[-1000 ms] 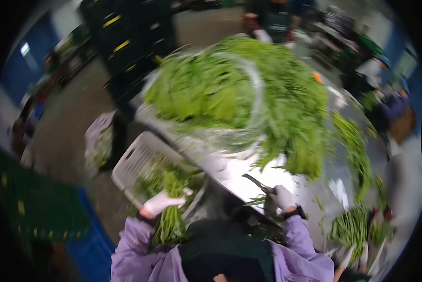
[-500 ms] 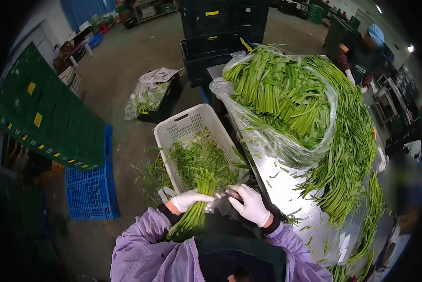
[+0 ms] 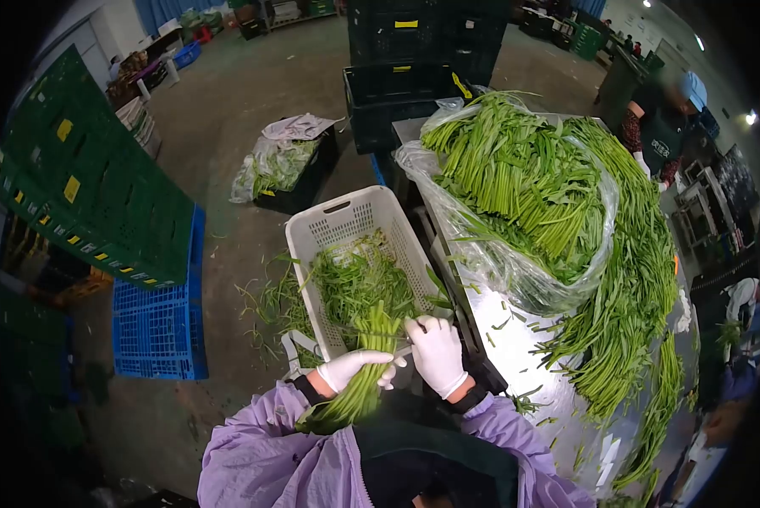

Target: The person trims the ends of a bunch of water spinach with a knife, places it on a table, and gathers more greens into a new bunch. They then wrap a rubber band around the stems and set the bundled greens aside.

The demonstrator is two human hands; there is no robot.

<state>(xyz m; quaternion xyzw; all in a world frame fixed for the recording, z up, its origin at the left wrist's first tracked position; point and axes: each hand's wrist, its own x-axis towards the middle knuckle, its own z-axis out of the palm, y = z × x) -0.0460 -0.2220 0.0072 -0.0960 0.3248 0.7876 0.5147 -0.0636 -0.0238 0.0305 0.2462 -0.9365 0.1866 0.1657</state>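
Right hand (image 3: 437,356): higher than in the earlier frame, closed around a knife (image 3: 390,335), blade across the stem ends.
Left hand (image 3: 352,369): wrapped around 1 bundle of leafy greens (image 3: 356,396), close beside the right hand.
White crate (image 3: 308,222): just beyond both hands, holding loose trimmings (image 3: 355,284).
Metal table (image 3: 511,360): right of the hands, bearing heaped greens (image 3: 524,182).

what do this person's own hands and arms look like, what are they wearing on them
Both the left hand and the right hand wear plain white gloves with full fingers. Black bands or cuffs circle the wrists, and above them are loose, wrinkled lilac sleeves. No markings show.
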